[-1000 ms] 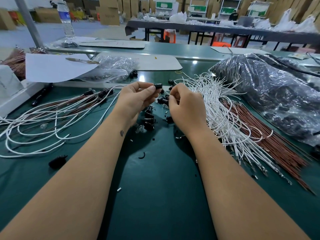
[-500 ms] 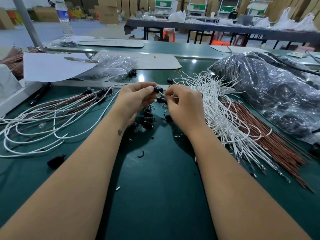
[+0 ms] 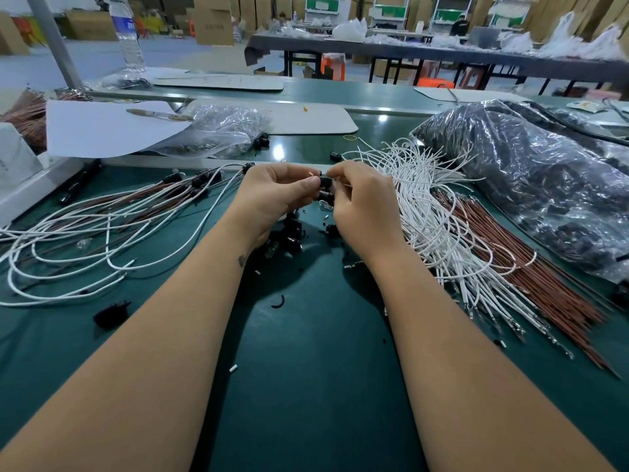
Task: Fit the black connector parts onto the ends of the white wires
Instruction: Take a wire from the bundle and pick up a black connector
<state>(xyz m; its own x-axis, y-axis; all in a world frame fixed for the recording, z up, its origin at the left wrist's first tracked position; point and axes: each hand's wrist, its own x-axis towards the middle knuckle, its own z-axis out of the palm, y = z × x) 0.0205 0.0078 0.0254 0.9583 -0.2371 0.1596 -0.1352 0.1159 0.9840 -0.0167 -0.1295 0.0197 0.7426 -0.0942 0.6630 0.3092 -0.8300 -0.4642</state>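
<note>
My left hand (image 3: 272, 194) pinches a small black connector (image 3: 325, 181) between thumb and fingers above the green table. My right hand (image 3: 360, 202) meets it from the right and pinches the end of a white wire (image 3: 335, 174) against the connector. The two hands touch at the fingertips. Several loose black connectors (image 3: 292, 233) lie under the hands. A bundle of bare white wires (image 3: 429, 202) fans out to the right. On the left lie white wires with fitted connectors (image 3: 112, 233).
Brown wires (image 3: 531, 274) lie beside the white bundle. A large plastic bag of black parts (image 3: 544, 178) fills the right side. A smaller clear bag (image 3: 221, 131) and a white sheet (image 3: 109, 127) sit at the back left. A black part (image 3: 110, 313) lies near my left forearm.
My right hand has come left with a wire end until its fingertips meet the connector in my left hand. My left hand has barely moved.
</note>
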